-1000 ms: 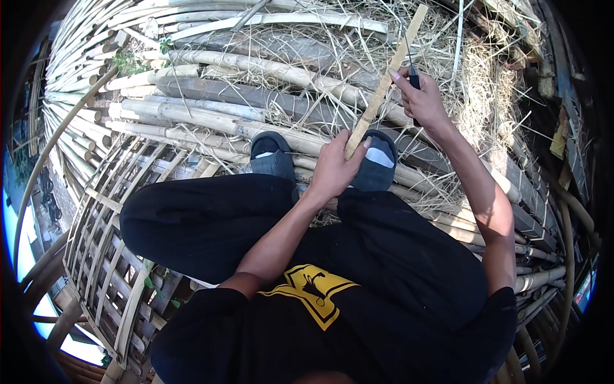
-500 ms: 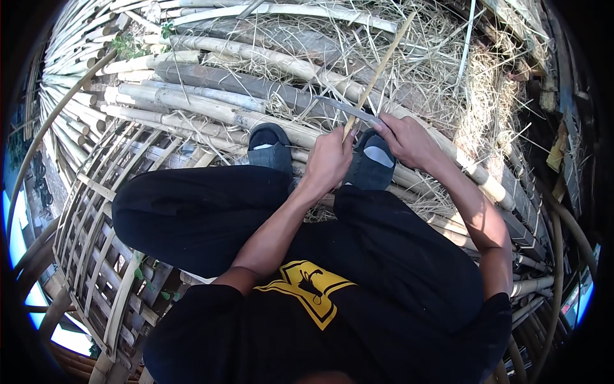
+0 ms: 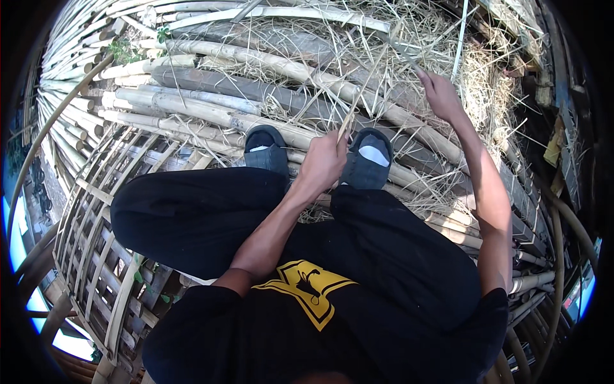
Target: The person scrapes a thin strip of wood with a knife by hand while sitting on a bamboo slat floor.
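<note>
My left hand [image 3: 323, 160] is closed around the lower end of a thin bamboo strip [image 3: 349, 120], just above the gap between my feet. The strip slants away up and to the right, and its far part is hard to pick out against the straw. Farther out to the right, my right hand [image 3: 441, 97] grips the handle of a knife [image 3: 407, 57]. Its grey blade points up and left, near the strip's far end; whether they touch is unclear. Dark sandals [image 3: 366, 171] are on my feet, between and below the hands.
Long bamboo poles [image 3: 256, 59] lie side by side beyond my feet, with a dark wooden beam [image 3: 217, 83] among them. Loose straw and shavings [image 3: 483, 109] cover the right side. A woven bamboo lattice [image 3: 121, 224] stands at left, near a curved pole [image 3: 48, 125].
My right hand has moved the knife away from my left hand, up and to the right along the strip. My left hand stays nearly in place, still holding the strip.
</note>
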The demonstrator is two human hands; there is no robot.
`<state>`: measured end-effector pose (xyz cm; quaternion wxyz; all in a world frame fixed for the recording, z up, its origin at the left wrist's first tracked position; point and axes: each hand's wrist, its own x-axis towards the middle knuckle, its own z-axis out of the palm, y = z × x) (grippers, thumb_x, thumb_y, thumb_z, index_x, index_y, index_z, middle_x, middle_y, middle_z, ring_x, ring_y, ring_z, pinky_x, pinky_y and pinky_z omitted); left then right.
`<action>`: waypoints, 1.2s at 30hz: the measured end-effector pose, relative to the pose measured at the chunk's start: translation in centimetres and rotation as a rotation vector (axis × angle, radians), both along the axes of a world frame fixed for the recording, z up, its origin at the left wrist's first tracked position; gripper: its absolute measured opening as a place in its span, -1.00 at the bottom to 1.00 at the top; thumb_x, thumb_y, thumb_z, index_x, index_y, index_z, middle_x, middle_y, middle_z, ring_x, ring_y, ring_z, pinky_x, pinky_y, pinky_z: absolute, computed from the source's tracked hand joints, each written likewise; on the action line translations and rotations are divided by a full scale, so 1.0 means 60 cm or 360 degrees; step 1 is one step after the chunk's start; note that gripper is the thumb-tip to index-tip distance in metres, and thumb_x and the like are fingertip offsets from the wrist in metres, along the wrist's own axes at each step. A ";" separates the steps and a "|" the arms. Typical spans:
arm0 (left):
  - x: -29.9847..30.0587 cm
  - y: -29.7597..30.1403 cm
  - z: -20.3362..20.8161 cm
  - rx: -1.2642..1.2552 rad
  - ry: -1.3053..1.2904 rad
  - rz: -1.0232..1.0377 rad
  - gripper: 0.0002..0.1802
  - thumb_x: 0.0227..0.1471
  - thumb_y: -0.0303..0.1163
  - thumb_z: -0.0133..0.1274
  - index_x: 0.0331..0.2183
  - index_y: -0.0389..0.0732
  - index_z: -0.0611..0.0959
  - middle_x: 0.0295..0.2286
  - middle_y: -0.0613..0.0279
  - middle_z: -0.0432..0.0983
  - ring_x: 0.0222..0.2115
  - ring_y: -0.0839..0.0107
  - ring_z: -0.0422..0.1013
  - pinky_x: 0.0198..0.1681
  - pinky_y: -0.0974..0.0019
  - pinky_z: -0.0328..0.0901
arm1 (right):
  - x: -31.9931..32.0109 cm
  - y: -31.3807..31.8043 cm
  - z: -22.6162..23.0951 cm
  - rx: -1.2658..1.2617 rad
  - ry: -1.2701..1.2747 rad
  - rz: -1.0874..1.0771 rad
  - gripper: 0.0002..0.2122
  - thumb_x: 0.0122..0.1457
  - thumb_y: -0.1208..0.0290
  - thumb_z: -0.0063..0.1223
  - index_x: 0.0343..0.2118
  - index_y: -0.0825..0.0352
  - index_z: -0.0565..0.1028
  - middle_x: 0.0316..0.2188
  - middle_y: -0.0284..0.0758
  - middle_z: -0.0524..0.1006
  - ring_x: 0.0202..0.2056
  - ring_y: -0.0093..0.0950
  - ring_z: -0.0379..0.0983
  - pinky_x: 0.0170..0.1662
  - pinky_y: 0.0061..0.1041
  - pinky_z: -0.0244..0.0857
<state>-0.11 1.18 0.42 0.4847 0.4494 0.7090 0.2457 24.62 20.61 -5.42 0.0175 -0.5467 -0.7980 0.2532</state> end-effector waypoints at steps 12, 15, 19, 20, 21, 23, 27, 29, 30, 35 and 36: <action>0.003 -0.004 -0.010 -0.0366 -0.0911 0.0029 -0.53 0.25 -0.07 -0.17 -0.57 -0.18 0.44 -0.79 0.54 0.08 -0.79 0.71 0.00 -0.72 0.54 -0.06 | 0.086 -0.009 0.059 -0.0862 0.1255 -0.1189 -0.65 0.27 0.04 -0.11 -0.42 0.27 0.40 -0.77 -0.62 0.06 -0.79 -0.77 -0.09 -0.74 -0.68 -0.23; 0.004 -0.001 -0.002 -0.0650 -0.1322 -0.0051 -0.52 0.26 -0.05 -0.20 -0.56 -0.20 0.44 -0.82 0.56 0.02 -0.84 0.72 -0.04 -0.79 0.55 -0.09 | -0.019 -0.049 0.071 -0.1372 0.1379 -0.0875 -0.55 0.25 -0.05 -0.11 -0.21 0.33 0.47 -0.79 -0.62 0.03 -0.80 -0.79 -0.07 -0.75 -0.69 -0.22; 0.003 0.000 -0.010 -0.0724 -0.1584 -0.0150 -0.50 0.28 -0.07 -0.24 -0.55 -0.24 0.45 -0.84 0.54 0.02 -0.86 0.72 -0.02 -0.80 0.57 -0.04 | -0.079 -0.061 0.074 -0.1441 0.1652 -0.0931 -0.66 0.23 0.11 0.01 -0.26 0.37 0.48 -0.80 -0.65 0.04 -0.79 -0.79 -0.06 -0.74 -0.70 -0.18; 0.001 0.004 -0.011 -0.0728 -0.1577 -0.0198 -0.54 0.28 -0.08 -0.24 -0.47 -0.26 0.47 -0.81 0.49 0.12 -0.87 0.69 0.08 -0.80 0.57 0.05 | -0.086 -0.062 0.075 -0.1386 0.1678 -0.1014 -0.71 0.20 0.18 0.09 -0.30 0.37 0.48 -0.80 -0.65 0.05 -0.80 -0.78 -0.05 -0.73 -0.71 -0.17; 0.005 0.006 -0.008 -0.0725 -0.1571 -0.0200 -0.54 0.28 -0.08 -0.24 -0.47 -0.26 0.47 -0.81 0.49 0.12 -0.87 0.69 0.08 -0.80 0.57 0.05 | -0.093 -0.063 0.077 -0.1384 0.1683 -0.1010 -0.71 0.20 0.18 0.09 -0.30 0.37 0.48 -0.80 -0.65 0.05 -0.80 -0.78 -0.05 -0.73 -0.71 -0.17; 0.018 0.009 -0.003 -0.0517 -0.1306 0.0047 -0.59 0.27 -0.10 -0.20 -0.37 -0.27 0.48 -0.74 0.45 0.24 -0.86 0.67 0.17 -0.78 0.57 0.13 | -0.108 -0.071 0.087 -0.1294 0.1614 -0.1047 -0.71 0.19 0.18 0.10 -0.34 0.37 0.49 -0.80 -0.65 0.08 -0.79 -0.79 -0.03 -0.73 -0.71 -0.15; 0.020 0.011 -0.032 -0.0238 -0.1295 0.0150 -0.65 0.26 -0.13 -0.17 -0.30 -0.25 0.46 -0.68 0.42 0.32 -0.83 0.67 0.23 -0.78 0.58 0.15 | -0.140 -0.092 0.113 -0.1320 0.1483 -0.0865 -0.72 0.20 0.19 0.09 -0.37 0.37 0.49 -0.79 -0.64 0.12 -0.78 -0.79 -0.01 -0.72 -0.70 -0.12; 0.010 0.011 -0.033 -0.0260 -0.1290 0.0084 -0.67 0.26 -0.15 -0.16 -0.30 -0.23 0.47 -0.68 0.42 0.31 -0.82 0.71 0.21 -0.77 0.60 0.12 | -0.134 -0.092 0.111 -0.1299 0.1368 -0.0783 -0.71 0.20 0.17 0.08 -0.36 0.37 0.49 -0.79 -0.62 0.15 -0.78 -0.79 0.02 -0.72 -0.67 -0.11; 0.010 0.010 -0.032 -0.0237 -0.1135 0.0106 -0.69 0.27 -0.15 -0.16 -0.29 -0.22 0.47 -0.69 0.45 0.28 -0.83 0.73 0.13 -0.78 0.60 0.03 | -0.132 -0.091 0.110 -0.1166 0.1277 -0.0709 -0.69 0.20 0.15 0.07 -0.35 0.38 0.49 -0.78 -0.61 0.17 -0.77 -0.79 0.05 -0.71 -0.67 -0.10; 0.004 0.011 -0.042 -0.0167 -0.1136 0.0329 -0.71 0.27 -0.18 -0.15 -0.30 -0.21 0.46 -0.71 0.50 0.21 -0.81 0.74 0.02 -0.76 0.57 -0.11 | -0.106 -0.094 0.089 -0.0746 0.0523 -0.0280 -0.55 0.16 -0.01 0.06 -0.53 0.40 0.48 -0.77 -0.46 0.29 -0.69 -0.67 0.16 -0.61 -0.53 0.04; 0.005 0.011 -0.042 -0.0124 -0.1079 0.0326 -0.72 0.26 -0.19 -0.15 -0.30 -0.21 0.47 -0.70 0.51 0.21 -0.79 0.75 0.03 -0.75 0.58 -0.10 | -0.110 -0.102 0.098 -0.0632 0.0386 -0.0184 -0.56 0.14 0.05 0.06 -0.58 0.43 0.47 -0.76 -0.30 0.37 -0.68 -0.47 0.28 -0.53 -0.37 0.16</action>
